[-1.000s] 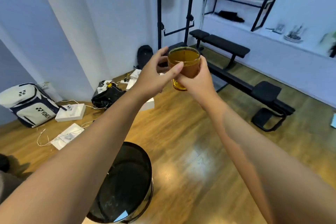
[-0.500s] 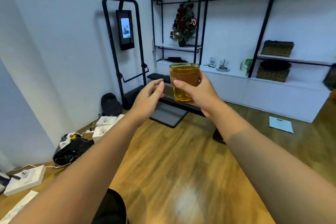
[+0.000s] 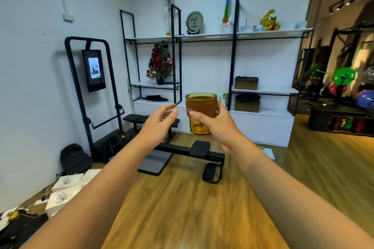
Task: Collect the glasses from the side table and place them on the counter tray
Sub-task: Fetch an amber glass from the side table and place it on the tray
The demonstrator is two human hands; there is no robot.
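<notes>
Your right hand (image 3: 217, 127) holds the glass (image 3: 201, 113) up at chest height in front of you, over the wood floor (image 3: 182, 198). The fingers wrap the glass from the right side: thumb (image 3: 199, 116) lies across the near face below the rim, other fingers curl round the far side, mostly hidden. Glass is amber, upright, rim level; white lettering on its left face, too small to read.

Your left hand (image 3: 157, 125) is just beside the glass on the left, apart from it, touching nothing. Its fingers (image 3: 172, 114) are loosely extended and slightly spread, palm turned toward the glass, holding nothing.

Behind the glass: black workout bench (image 3: 182, 147) on the floor, white shelf unit (image 3: 212, 35) with black frame along the back wall, wicker baskets (image 3: 246, 83) on its right shelves, small decorated tree (image 3: 160, 64) on a left shelf. Wall screen (image 3: 93, 69) in a black frame at left. Black backpack (image 3: 73, 158) and white boxes (image 3: 66, 186) on the floor by the left wall.
</notes>
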